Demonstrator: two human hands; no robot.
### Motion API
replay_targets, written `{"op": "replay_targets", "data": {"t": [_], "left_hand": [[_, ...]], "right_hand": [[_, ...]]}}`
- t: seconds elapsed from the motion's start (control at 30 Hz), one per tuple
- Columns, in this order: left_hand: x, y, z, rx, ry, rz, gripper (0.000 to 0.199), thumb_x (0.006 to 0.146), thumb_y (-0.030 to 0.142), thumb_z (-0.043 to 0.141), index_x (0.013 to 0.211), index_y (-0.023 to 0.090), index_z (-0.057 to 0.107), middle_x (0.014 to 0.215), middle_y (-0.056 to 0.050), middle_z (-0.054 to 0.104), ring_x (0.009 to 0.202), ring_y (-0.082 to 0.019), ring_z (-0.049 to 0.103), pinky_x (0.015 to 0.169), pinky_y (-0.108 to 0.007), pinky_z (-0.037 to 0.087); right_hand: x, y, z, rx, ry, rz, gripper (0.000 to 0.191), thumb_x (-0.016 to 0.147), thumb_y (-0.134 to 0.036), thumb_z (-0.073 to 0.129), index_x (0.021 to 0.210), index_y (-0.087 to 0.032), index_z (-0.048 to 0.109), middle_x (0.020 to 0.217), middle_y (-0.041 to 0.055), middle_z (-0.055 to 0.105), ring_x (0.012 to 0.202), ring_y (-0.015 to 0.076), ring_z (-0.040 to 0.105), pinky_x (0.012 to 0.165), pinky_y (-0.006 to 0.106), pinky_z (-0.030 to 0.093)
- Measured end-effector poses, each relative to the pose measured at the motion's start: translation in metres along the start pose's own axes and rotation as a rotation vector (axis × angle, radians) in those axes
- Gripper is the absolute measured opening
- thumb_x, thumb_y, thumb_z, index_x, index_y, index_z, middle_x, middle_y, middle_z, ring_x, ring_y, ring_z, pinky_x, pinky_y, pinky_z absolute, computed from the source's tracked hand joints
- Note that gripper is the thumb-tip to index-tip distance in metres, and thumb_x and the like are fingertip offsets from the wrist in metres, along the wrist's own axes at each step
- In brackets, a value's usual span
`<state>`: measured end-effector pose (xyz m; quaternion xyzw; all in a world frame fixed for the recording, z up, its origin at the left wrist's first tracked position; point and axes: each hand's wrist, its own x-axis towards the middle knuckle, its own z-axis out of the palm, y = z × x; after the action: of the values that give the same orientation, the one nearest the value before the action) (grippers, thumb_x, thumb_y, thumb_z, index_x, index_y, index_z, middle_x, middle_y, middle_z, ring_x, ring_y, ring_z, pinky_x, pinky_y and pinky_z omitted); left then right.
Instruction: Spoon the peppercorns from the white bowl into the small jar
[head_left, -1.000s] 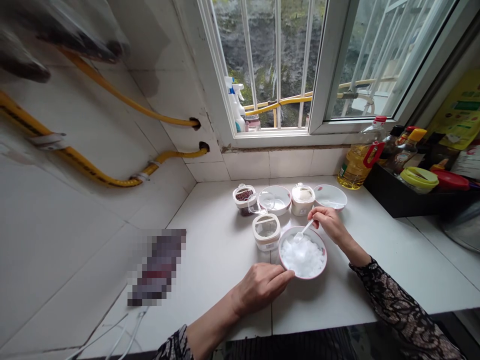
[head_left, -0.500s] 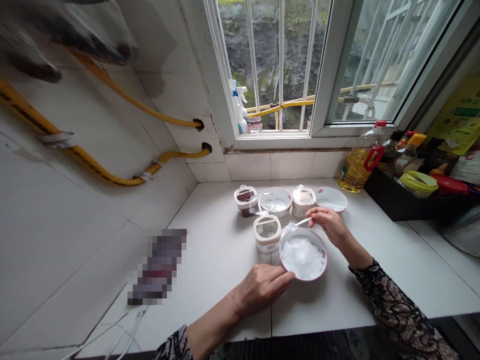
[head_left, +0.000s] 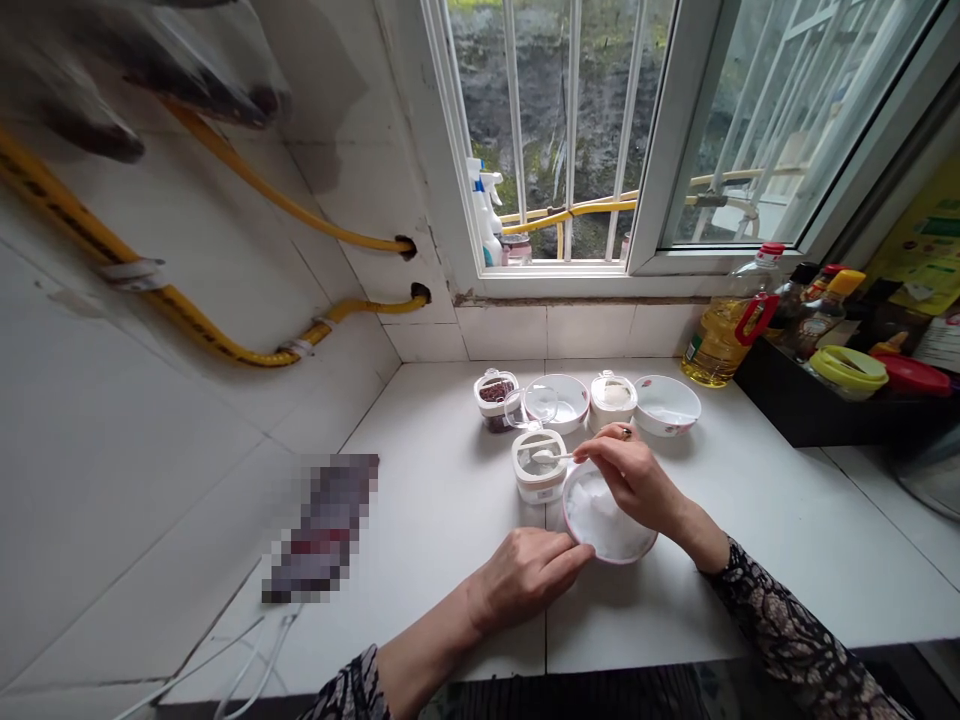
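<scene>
My right hand (head_left: 636, 474) pinches the handle of a small white spoon (head_left: 551, 456), whose bowl is at the open mouth of a square white-rimmed jar (head_left: 538, 486). Below that hand, and partly covered by it, sits a bowl (head_left: 604, 520) of white, grainy or lumpy stuff. My left hand (head_left: 525, 580) holds the bowl's near left rim between thumb and fingers. What lies inside the jar is hard to make out.
Behind stand a jar of dark red bits (head_left: 497, 393), a white bowl (head_left: 564, 402), a second white-lidded jar (head_left: 613, 396) and another bowl (head_left: 667, 412). An oil bottle (head_left: 720, 335) and black rack (head_left: 787, 405) are at the right.
My right hand has moved left with the spoon, from above the bowl's far rim to the jar's mouth. My left hand stays on the bowl. The view has shifted slightly.
</scene>
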<state>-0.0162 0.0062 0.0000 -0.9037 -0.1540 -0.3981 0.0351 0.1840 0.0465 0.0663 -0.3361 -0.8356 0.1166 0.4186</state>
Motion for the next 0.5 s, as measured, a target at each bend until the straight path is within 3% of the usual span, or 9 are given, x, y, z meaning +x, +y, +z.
{"op": "replay_targets", "data": {"t": [0.2, 0.33, 0.5], "left_hand": [[-0.001, 0.0, 0.0, -0.014, -0.018, -0.004, 0.017, 0.093, 0.006, 0.045, 0.103, 0.013, 0.057, 0.062, 0.003, 0.055, 0.047, -0.009, 0.046, 0.044, -0.021, 0.036], [-0.002, -0.001, 0.001, -0.018, -0.019, -0.007, 0.017, 0.092, 0.006, 0.046, 0.102, 0.013, 0.058, 0.062, 0.002, 0.056, 0.047, -0.01, 0.048, 0.045, -0.021, 0.038], [-0.003, -0.001, 0.001, -0.013, -0.016, -0.006, 0.018, 0.092, 0.005, 0.046, 0.103, 0.013, 0.058, 0.063, 0.002, 0.057, 0.048, -0.009, 0.05, 0.045, -0.02, 0.04]], "right_hand": [[-0.002, 0.008, -0.023, 0.109, 0.137, 0.301, 0.02, 0.09, -0.023, 0.046, 0.085, -0.02, 0.064, 0.068, 0.002, 0.066, 0.068, 0.0177, 0.059, 0.072, 0.032, 0.044], [-0.004, 0.019, -0.032, -0.076, 0.058, 0.223, 0.02, 0.082, -0.017, 0.045, 0.073, -0.021, 0.062, 0.06, 0.0007, 0.062, 0.065, 0.0179, 0.054, 0.077, 0.035, 0.039], [-0.005, 0.025, -0.024, -0.147, -0.037, 0.175, 0.021, 0.08, -0.016, 0.044, 0.07, -0.021, 0.062, 0.064, 0.0024, 0.065, 0.067, 0.018, 0.054, 0.08, 0.036, 0.038]]}}
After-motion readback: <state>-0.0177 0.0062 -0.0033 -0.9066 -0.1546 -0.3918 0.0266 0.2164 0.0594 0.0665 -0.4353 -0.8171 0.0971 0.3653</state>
